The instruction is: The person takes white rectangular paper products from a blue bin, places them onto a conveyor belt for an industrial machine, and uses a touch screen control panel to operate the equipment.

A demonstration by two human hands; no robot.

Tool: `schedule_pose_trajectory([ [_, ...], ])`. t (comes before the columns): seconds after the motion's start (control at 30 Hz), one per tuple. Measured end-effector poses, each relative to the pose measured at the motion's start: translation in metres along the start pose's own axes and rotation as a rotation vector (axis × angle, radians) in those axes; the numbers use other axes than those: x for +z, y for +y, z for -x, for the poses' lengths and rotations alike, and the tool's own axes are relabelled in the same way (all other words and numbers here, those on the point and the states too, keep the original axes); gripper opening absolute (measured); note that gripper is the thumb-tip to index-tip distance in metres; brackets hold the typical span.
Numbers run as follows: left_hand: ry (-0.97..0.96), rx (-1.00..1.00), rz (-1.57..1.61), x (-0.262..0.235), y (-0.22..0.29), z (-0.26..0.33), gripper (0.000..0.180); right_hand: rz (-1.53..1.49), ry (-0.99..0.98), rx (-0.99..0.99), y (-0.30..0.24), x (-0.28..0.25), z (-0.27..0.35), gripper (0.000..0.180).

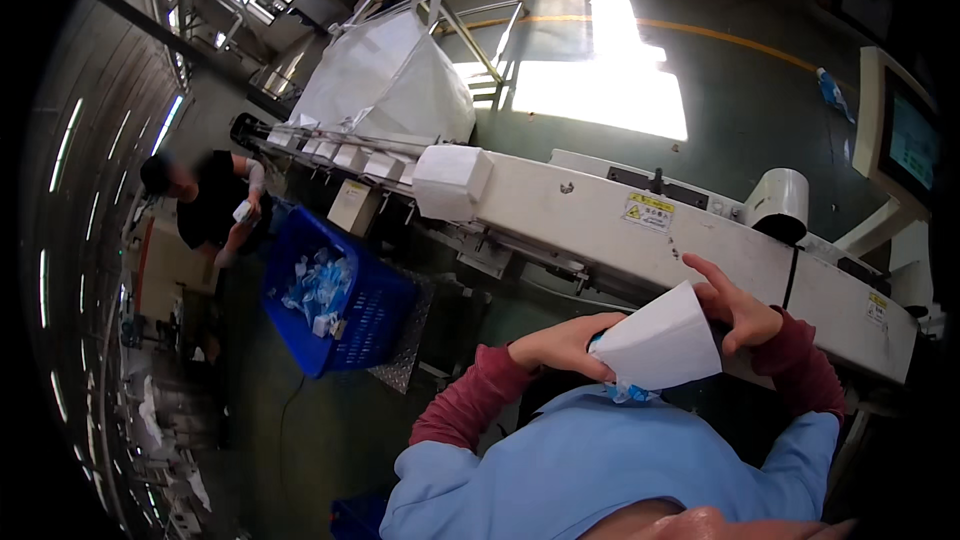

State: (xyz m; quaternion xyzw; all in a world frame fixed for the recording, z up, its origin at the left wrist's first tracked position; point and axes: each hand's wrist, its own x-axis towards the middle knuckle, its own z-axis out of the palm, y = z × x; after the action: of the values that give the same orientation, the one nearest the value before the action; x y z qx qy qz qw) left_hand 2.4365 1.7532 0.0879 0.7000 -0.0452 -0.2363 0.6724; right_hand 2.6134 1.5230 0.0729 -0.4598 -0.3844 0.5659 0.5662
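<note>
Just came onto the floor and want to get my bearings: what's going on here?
A person in a blue top holds a white box in front of their chest, left hand at its left end, right hand at its upper right edge, beside a long white conveyor machine. Further off, another person stands near a blue crate of small packets.
</note>
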Motion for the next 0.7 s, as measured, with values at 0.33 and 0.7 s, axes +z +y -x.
schedule_pose_trajectory([
  [0.33,0.376,0.099,-0.049,-0.054,-0.075,0.154,0.051,0.147,0.162,-0.019,-0.001,0.109,-0.135,0.098],
  [0.7,2.384,-0.204,-0.582,-0.253,-0.289,0.556,0.056,-0.334,0.277,0.071,0.037,0.231,-0.345,0.075],
])
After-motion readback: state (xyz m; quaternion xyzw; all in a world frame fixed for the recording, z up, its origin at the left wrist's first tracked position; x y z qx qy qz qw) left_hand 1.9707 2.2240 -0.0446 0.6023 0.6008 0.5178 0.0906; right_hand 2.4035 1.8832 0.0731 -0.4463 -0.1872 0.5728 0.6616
